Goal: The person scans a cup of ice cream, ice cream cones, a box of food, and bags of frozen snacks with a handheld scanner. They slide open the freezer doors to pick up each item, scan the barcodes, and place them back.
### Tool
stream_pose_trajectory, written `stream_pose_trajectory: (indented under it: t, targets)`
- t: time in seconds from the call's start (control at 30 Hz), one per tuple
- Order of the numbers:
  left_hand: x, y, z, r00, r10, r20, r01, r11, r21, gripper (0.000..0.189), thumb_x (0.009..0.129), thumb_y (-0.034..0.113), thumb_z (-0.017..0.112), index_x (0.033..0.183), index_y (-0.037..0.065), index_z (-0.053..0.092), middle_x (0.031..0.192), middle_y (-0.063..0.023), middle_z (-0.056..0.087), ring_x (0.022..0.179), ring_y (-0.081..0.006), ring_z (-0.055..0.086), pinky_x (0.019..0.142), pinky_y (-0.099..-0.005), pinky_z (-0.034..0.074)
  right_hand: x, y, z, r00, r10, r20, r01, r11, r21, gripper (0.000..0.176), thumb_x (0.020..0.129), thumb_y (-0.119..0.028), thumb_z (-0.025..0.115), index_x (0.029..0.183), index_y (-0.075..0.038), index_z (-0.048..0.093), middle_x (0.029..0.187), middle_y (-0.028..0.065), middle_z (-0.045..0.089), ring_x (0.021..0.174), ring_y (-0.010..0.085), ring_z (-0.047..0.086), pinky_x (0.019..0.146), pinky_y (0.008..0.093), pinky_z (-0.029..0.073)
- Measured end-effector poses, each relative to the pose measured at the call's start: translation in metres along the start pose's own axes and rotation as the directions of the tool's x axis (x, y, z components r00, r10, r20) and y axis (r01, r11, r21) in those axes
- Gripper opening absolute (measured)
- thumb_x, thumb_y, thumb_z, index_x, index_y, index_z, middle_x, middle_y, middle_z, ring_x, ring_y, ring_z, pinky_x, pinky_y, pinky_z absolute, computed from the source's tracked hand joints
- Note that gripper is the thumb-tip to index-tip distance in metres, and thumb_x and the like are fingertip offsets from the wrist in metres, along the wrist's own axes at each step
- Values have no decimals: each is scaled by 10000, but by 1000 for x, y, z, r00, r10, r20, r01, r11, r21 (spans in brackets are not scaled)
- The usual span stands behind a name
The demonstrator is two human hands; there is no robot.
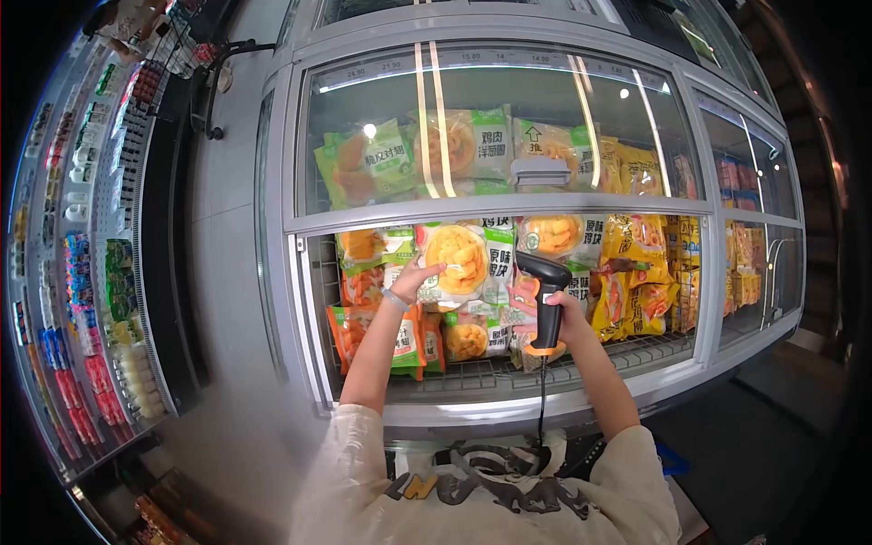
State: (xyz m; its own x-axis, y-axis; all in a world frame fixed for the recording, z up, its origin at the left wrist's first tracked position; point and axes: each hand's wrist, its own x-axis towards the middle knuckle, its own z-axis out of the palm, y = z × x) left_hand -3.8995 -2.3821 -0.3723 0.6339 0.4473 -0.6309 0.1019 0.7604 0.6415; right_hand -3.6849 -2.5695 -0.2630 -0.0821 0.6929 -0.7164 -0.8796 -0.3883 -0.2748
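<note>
My left hand (416, 280) grips the left edge of a green-and-white frozen chicken nugget bag (456, 261), thumb on its front. The bag is raised over other bags in the chest freezer. My right hand (565, 313) is wrapped round the handle of a black barcode scanner (549, 309) with orange trim. Its head points left towards the bag's right side, and a black cord (543, 400) hangs from the handle. Some right-hand fingers are hidden behind the handle. More nugget bags (552, 234) lie just beyond the scanner.
A glass lid (363, 118) covers the freezer's far half; its metal frame (500, 216) crosses above my hands. Yellow bags (636, 291) fill the right side, orange bags (350, 331) the left. Wire racking (472, 372) shows at the front. Stocked shelves (86, 227) stand across the aisle (232, 263).
</note>
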Motion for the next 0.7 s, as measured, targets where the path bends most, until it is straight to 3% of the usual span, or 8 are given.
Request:
stream_pose_trajectory:
  t: [0.13,0.23,0.27,0.37,0.4,0.43,0.57,0.7]
  targets:
    - [-17,1,8,1000,8,-18,-8,1000,-28,573,702,106,668,1192,28,380,1062,-68,530,985,-159,495,842,-287,401,-65,-3,8,991,38,-125,-7,972,234,481,665,-133,476,1126,-11,409,828,250,551,546,199,512,533,292,468]
    - [-15,-3,0,999,37,-39,-37,999,19,558,703,81,660,1186,18,390,1035,-66,544,950,-153,508,835,-281,402,-172,-16,32,992,-116,-47,114,993,-29,445,620,-93,503,1045,15,425,592,144,483,429,178,450,435,273,385]
    - [-15,-5,-2,997,49,-52,-47,998,43,550,703,67,656,1184,14,395,1021,-66,551,932,-149,515,831,-278,404,-214,-19,54,927,-324,-191,284,936,-207,456,574,-69,521,1012,25,432,581,134,468,429,180,450,438,269,383]
    - [-19,-3,1,999,12,-43,-12,1000,7,546,702,71,658,1180,17,399,1023,-70,550,931,-149,515,830,-277,401,-325,-45,73,679,-680,-276,323,614,-720,508,510,-49,546,1002,54,470,634,96,471,453,141,454,434,227,356]
    - [-20,-4,2,998,32,-57,-31,999,13,550,700,75,660,1180,19,398,1029,-72,547,942,-152,509,836,-280,396,-361,-52,75,546,-783,-298,279,505,-817,454,545,-60,553,981,42,478,665,69,477,463,121,453,439,221,357]
    - [-20,-6,3,996,51,-69,-50,999,20,555,697,80,662,1181,21,397,1036,-75,543,953,-154,503,841,-284,391,-396,-67,83,441,-836,-327,-4,363,-932,384,580,-89,558,939,24,487,685,46,478,473,107,455,441,217,361]
    - [-3,-29,-9,994,25,-110,-29,999,-29,574,687,98,671,1182,19,391,1062,-83,529,1007,-165,470,867,-299,367,-474,-118,97,204,-979,11,-268,-67,-961,241,645,-90,579,864,-10,514,697,35,486,517,134,478,469,245,378]
    - [-2,-33,-9,988,-46,-148,37,997,-67,582,683,102,674,1177,-1,384,1085,-92,513,1022,-177,457,872,-303,357,-375,-157,160,105,-852,512,-71,-520,-851,215,650,-87,583,850,-30,532,715,49,499,558,172,499,493,272,393]
